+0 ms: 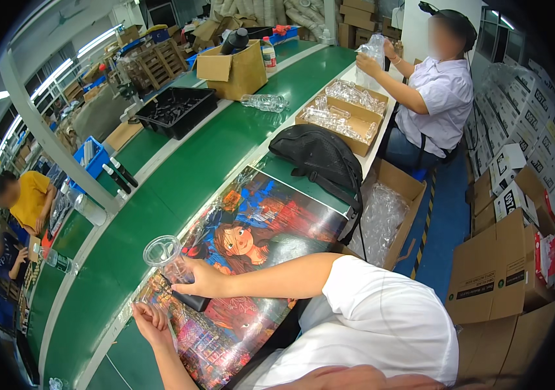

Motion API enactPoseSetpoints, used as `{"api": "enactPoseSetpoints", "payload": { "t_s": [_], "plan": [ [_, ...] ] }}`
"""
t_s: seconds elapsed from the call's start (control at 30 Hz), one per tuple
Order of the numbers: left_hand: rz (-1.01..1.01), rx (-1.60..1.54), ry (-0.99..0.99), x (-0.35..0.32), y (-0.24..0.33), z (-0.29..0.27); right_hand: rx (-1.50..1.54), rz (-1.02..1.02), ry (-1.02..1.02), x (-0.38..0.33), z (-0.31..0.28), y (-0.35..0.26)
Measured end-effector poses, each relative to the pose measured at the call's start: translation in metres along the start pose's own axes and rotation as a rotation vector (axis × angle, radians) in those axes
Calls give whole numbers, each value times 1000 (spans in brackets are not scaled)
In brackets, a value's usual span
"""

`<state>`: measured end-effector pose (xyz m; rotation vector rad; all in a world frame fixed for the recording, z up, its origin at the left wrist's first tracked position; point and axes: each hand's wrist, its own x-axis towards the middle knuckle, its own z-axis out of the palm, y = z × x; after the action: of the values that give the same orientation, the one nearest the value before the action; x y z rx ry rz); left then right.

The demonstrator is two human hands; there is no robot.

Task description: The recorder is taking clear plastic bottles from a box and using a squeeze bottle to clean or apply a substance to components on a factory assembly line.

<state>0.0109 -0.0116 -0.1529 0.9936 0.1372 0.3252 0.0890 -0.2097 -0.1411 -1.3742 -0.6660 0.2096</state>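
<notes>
My right hand (pixel 205 279) is closed around a clear plastic cup-like vessel (pixel 162 252) with a wide round rim, tilted above the work surface. Just below that hand is a black object (pixel 191 301), partly covered by the fingers; I cannot tell whether it is joined to the vessel. Nearer to me, my left hand (pixel 153 323) has its fingers curled in, and whatever they may hold is hidden. Under both arms lies a glossy printed sheet (pixel 251 250) with a colourful cartoon figure.
A black bag (pixel 320 156) lies past the sheet. Along the green conveyor (pixel 160 201) are a black tray (pixel 177 110), a cardboard box (pixel 233 70) and a clear bottle (pixel 264 103). A co-worker (pixel 435 91) handles clear plastic beside a carton of clear parts (pixel 342 114). Cartons (pixel 489 273) stand right.
</notes>
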Motion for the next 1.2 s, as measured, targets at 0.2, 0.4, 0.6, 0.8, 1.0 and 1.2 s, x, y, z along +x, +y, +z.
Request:
{"api": "enactPoseSetpoints", "payload": {
  "t_s": [0.2, 0.4, 0.6, 0.8, 1.0, 1.2],
  "plan": [
    [24, 25, 16, 1, 2, -4, 14, 10, -18, 1, 0, -2],
    [5, 32, -1, 0, 2, 0, 18, -26, 18, 1, 1, 1],
    [-11, 17, 24, 0, 0, 0, 29, -90, 63, 0, 3, 0],
    [-24, 10, 42, 1, 1, -1, -11, -95, 65, 0, 3, 1],
    [-24, 18, 25, 2, -1, -1, -15, -11, -8, 1, -2, -1],
    [-24, 21, 72, 4, -1, -2, -21, -53, 25, 1, 2, 7]
  ]
}}
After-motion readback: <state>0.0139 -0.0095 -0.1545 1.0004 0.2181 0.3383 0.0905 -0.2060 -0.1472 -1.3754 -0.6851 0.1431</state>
